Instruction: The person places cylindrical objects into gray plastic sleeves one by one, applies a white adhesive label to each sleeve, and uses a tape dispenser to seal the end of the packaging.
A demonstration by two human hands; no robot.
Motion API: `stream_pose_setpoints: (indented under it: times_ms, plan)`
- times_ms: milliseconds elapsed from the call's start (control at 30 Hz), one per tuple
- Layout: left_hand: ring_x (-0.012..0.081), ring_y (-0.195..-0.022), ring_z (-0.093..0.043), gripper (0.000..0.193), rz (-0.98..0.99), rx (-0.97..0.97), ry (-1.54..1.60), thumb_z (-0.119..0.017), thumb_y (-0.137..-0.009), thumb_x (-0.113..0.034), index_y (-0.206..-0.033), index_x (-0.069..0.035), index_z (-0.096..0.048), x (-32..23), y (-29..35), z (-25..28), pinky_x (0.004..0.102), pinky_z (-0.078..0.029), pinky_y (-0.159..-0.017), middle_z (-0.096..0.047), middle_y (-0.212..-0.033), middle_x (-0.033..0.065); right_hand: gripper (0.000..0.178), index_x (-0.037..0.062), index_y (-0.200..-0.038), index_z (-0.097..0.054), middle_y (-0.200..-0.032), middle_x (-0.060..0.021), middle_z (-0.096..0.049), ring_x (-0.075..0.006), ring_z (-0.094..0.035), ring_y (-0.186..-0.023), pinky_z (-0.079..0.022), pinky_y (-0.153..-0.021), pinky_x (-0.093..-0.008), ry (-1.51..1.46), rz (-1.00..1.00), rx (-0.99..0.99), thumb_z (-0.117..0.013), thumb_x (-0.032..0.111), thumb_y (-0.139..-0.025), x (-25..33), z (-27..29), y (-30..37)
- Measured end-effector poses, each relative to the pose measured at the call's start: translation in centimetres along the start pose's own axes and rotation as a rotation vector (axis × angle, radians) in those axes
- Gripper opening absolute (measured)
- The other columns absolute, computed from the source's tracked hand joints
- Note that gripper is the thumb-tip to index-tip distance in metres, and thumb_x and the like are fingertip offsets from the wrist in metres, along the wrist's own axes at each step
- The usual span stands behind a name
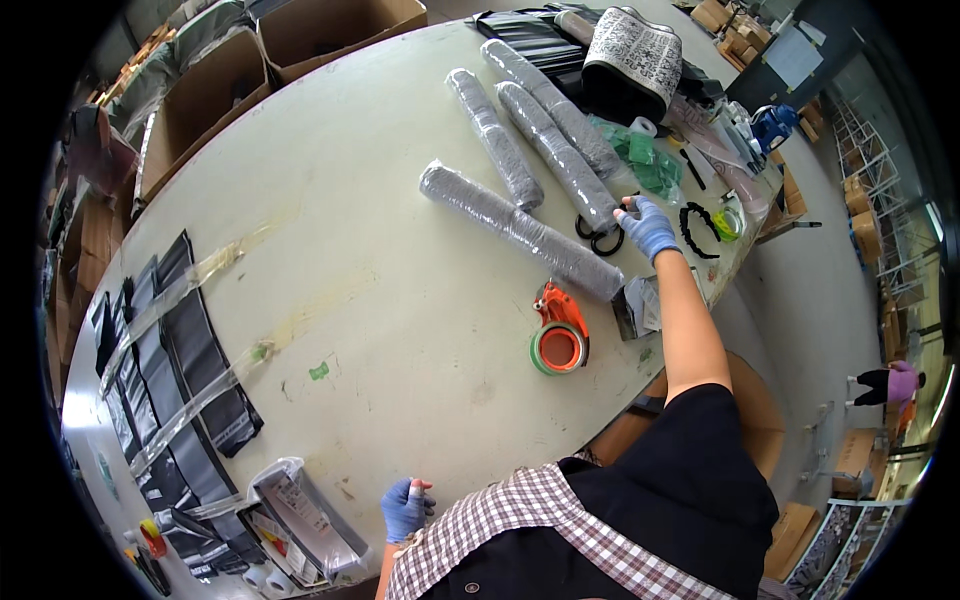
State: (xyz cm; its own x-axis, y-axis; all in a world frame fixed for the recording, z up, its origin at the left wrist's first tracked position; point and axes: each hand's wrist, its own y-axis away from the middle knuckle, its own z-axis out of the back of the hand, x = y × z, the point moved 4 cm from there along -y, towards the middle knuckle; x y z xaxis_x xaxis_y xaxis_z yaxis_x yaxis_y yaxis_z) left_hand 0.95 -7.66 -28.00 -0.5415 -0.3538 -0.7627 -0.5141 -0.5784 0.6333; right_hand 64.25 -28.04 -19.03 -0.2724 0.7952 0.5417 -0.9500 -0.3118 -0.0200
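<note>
My right hand (650, 226), in a blue-grey fingerless glove, is stretched out over the far right of the table. Its fingers are slightly apart at the near end of a plastic-wrapped grey roll (558, 155); whether they touch it is hard to see. Black-handled scissors (603, 240) lie partly under that end. Two more wrapped rolls (495, 140) (550, 105) lie alongside, and another roll (520, 232) lies nearer to me at a slant. My left hand (407, 508), in a matching glove, is curled closed by the near table edge, with nothing visible in it.
An orange tape dispenser (560, 340) sits right of centre. Dark plastic bags (190, 340) are taped down at left, beside a clear-wrapped bin (305, 515). Patterned rolled sheet (632, 60), green plastic (650, 165) and a black band (697, 230) lie far right. Open cartons (205, 110) stand beyond the far edge.
</note>
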Motion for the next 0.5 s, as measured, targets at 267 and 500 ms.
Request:
stream_pose_setpoints:
  times_ms: [267, 500]
  plan:
    - [0.0097, -0.049, -0.059, 0.033, 0.047, -0.019, -0.004, -0.062, -0.097, -0.033, -0.089, -0.003, -0.071, -0.1, -0.5, 0.2, 0.0253, -0.047, -0.045, -0.065, -0.061, 0.0065, 0.068, 0.0053, -0.138, -0.048, -0.137, -0.0219, -0.053, -0.0359, -0.052, -0.126, -0.040, -0.108, -0.0402, 0.320, 0.029, -0.269, -0.072, 0.037, -0.082, 3.2, -3.4, -12.6]
    - [0.0105, -0.062, -0.065, 0.028, 0.113, -0.046, -0.099, -0.061, -0.097, -0.031, -0.093, -0.006, -0.073, 0.7, 0.9, 0.5, 0.0280, -0.052, -0.058, -0.069, -0.071, 0.0044, 0.091, -0.0006, -0.130, -0.055, -0.132, -0.0271, -0.056, -0.0386, -0.057, -0.121, -0.048, -0.100, -0.0435, 0.544, -0.063, 0.090, -0.083, 0.052, -0.061, 2.5, -9.9, -21.9]
